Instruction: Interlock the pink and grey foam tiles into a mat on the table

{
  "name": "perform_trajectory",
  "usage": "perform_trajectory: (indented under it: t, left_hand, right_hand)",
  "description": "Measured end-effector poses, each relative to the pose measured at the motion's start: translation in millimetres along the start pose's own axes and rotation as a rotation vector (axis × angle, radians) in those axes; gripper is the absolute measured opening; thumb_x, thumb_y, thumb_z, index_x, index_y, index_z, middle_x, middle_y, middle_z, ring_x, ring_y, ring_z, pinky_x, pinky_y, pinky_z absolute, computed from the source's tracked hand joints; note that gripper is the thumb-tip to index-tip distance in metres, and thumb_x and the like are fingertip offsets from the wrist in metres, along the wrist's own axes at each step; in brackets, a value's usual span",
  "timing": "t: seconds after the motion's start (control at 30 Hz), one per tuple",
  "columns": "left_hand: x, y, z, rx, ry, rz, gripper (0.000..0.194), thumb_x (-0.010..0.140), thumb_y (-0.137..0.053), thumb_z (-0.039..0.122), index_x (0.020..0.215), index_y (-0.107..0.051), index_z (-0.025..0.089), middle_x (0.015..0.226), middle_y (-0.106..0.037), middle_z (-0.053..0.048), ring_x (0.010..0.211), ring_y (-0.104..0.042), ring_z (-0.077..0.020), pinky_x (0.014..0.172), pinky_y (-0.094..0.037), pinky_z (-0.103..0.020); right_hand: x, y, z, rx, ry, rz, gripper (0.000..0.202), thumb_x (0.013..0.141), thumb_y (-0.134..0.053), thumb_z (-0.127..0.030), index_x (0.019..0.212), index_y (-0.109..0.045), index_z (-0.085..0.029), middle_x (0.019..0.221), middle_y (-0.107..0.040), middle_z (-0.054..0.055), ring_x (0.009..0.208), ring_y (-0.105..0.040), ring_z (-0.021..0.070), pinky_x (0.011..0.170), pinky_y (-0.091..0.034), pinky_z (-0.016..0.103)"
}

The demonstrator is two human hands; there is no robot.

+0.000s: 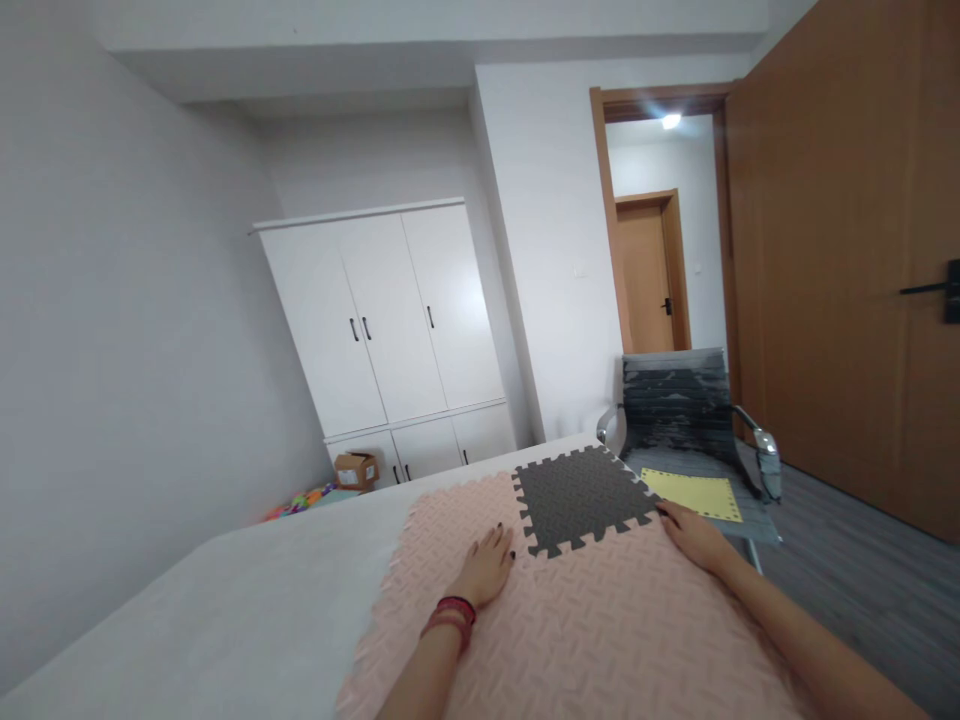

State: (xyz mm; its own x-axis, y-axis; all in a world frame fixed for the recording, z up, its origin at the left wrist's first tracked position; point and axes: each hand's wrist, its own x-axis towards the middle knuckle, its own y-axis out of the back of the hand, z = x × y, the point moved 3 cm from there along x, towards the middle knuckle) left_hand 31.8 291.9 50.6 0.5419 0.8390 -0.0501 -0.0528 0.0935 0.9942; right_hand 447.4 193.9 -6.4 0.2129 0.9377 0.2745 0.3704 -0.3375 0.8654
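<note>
Pink foam mat tiles (600, 620) with a woven texture lie on a white surface (247, 600). A dark grey foam tile (585, 495) with toothed edges lies at their far right, beside the pink. My left hand (486, 568), with red bands at the wrist, rests flat on the pink mat, left of the grey tile, fingers spread. My right hand (690, 535) is at the right edge of the mat, its fingertips at the grey tile's near right corner. Its fingers are close together, and whether they pinch the edge is hard to make out.
A chair (675, 405) beyond the right edge holds a yellow toothed foam sheet (694, 494). A white wardrobe (390, 320), a cardboard box (355, 471) and colourful items (304, 500) are behind the surface. A brown door (840, 250) stands open at right.
</note>
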Motion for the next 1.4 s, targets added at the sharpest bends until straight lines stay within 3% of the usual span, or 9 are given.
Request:
perform_trajectory:
  t: [0.2,0.4,0.57,0.83,0.97,1.1,1.2,1.3,1.4]
  left_hand:
    - [-3,-7.1,-1,0.013,-0.031,-0.045,0.059,0.092,-0.016,0.047,0.147,-0.019,0.026,0.157,-0.014,-0.004,0.144,-0.011,-0.022,0.115,-0.013,-0.049]
    - [-1,0.2,0,0.035,-0.056,-0.085,0.059,0.092,-0.016,0.048,0.147,-0.017,0.028,0.157,-0.014,-0.005,0.144,-0.012,-0.0232,0.113,-0.015,-0.052]
    - [3,3.7,-5,0.019,-0.074,-0.178,0.061,0.09,-0.026,0.052,0.147,-0.019,0.03,0.157,-0.012,-0.005,0.144,-0.012,-0.0221,0.115,-0.015,-0.046]
    - [-5,11.1,-1,0.049,-0.094,-0.137,0.059,0.09,-0.021,0.054,0.146,-0.021,0.035,0.157,-0.016,-0.005,0.143,-0.015,-0.024,0.112,-0.016,-0.053]
    - [2,16.8,14,0.038,-0.105,-0.121,0.062,0.089,-0.027,0.051,0.146,-0.023,0.028,0.153,-0.028,-0.009,0.141,-0.024,-0.0254,0.112,-0.019,-0.054]
    - [8,9.5,47,-0.009,-0.139,-0.028,0.061,0.092,-0.019,0.042,0.149,-0.007,0.024,0.156,-0.02,-0.008,0.143,-0.016,-0.0187,0.116,-0.013,-0.045]
    - [7,-4.1,67,-0.028,-0.146,-0.029,0.057,0.093,-0.021,0.039,0.148,-0.016,0.025,0.156,-0.019,-0.007,0.144,-0.013,-0.0216,0.115,-0.01,-0.051]
    - [9,-10.6,72,-0.062,-0.125,-0.053,0.056,0.094,-0.026,0.041,0.147,-0.021,0.023,0.156,-0.018,-0.009,0.144,-0.012,-0.0264,0.114,-0.009,-0.059]
    - [10,-2.2,71,-0.129,-0.122,-0.094,0.06,0.092,-0.036,0.048,0.145,-0.025,0.022,0.155,-0.021,-0.01,0.143,-0.016,-0.0279,0.114,-0.01,-0.06]
  right_hand:
    - [-2,4,-7,0.014,-0.031,-0.011,0.051,0.087,-0.032,-0.033,0.128,-0.054,-0.014,0.135,-0.053,0.01,0.125,-0.048,0.0196,0.109,-0.03,0.033]
    - [-7,9,-14,0.024,-0.054,-0.009,0.05,0.088,-0.033,-0.033,0.129,-0.053,-0.014,0.134,-0.054,0.01,0.124,-0.048,0.0198,0.107,-0.032,0.033]
    - [-5,9,-9,0.053,-0.106,-0.013,0.047,0.087,-0.036,-0.032,0.128,-0.053,-0.017,0.131,-0.056,0.009,0.121,-0.051,0.0203,0.103,-0.035,0.033]
    - [-1,9,-9,0.067,-0.12,-0.005,0.046,0.089,-0.035,-0.037,0.124,-0.055,-0.015,0.128,-0.058,0.011,0.117,-0.053,0.0207,0.1,-0.036,0.031]
    - [-3,9,-11,0.063,-0.128,0.005,0.045,0.089,-0.035,-0.037,0.123,-0.056,-0.015,0.127,-0.059,0.011,0.116,-0.054,0.0209,0.1,-0.036,0.031]
    - [-4,9,-11,0.052,-0.145,0.011,0.045,0.089,-0.034,-0.038,0.123,-0.056,-0.016,0.125,-0.06,0.011,0.115,-0.055,0.0217,0.099,-0.037,0.032]
    - [-2,9,-10,0.055,-0.15,0.01,0.045,0.089,-0.035,-0.039,0.122,-0.057,-0.016,0.124,-0.061,0.011,0.113,-0.056,0.022,0.098,-0.038,0.032]
    - [-1,8,-9,0.067,-0.158,0.01,0.045,0.088,-0.036,-0.039,0.121,-0.057,-0.016,0.124,-0.06,0.011,0.112,-0.056,0.0226,0.097,-0.038,0.032]
    - [-1,8,-9,0.074,-0.173,0.008,0.045,0.088,-0.037,-0.039,0.121,-0.056,-0.015,0.123,-0.061,0.012,0.111,-0.057,0.0237,0.096,-0.038,0.033]
